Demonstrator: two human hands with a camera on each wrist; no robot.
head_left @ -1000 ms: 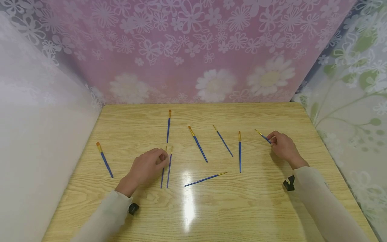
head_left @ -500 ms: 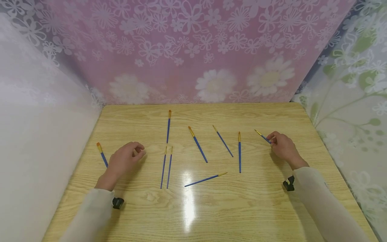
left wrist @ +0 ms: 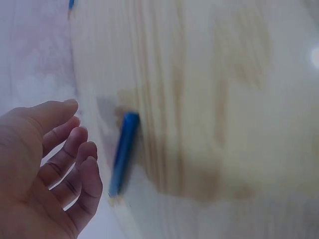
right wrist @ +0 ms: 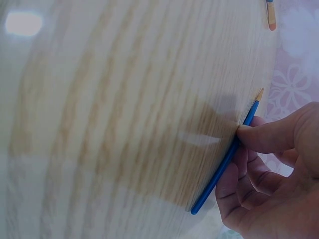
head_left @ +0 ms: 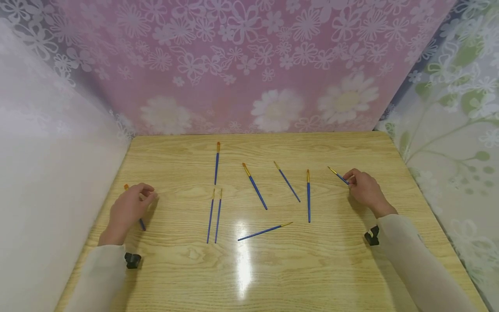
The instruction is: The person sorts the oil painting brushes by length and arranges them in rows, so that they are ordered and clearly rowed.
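My left hand hovers at the table's left side, over a flat paintbrush that it partly covers in the head view. Its fingers are loosely bent with nothing between them; in the left wrist view the blue handle lies just beyond the fingertips. On the right, my right hand pinches a thin paintbrush by its blue handle between thumb and fingers, the bristle end pointing away to the upper left in the head view.
Two thin paintbrushes lie side by side left of the middle, below a flat paintbrush. Several more, such as a slanted paintbrush and a crosswise paintbrush, lie on the wooden table. A pink floral curtain stands behind.
My left hand has moved left, away from the two thin paintbrushes and over the leftmost one. The right hand holds its paintbrush in the same spot.
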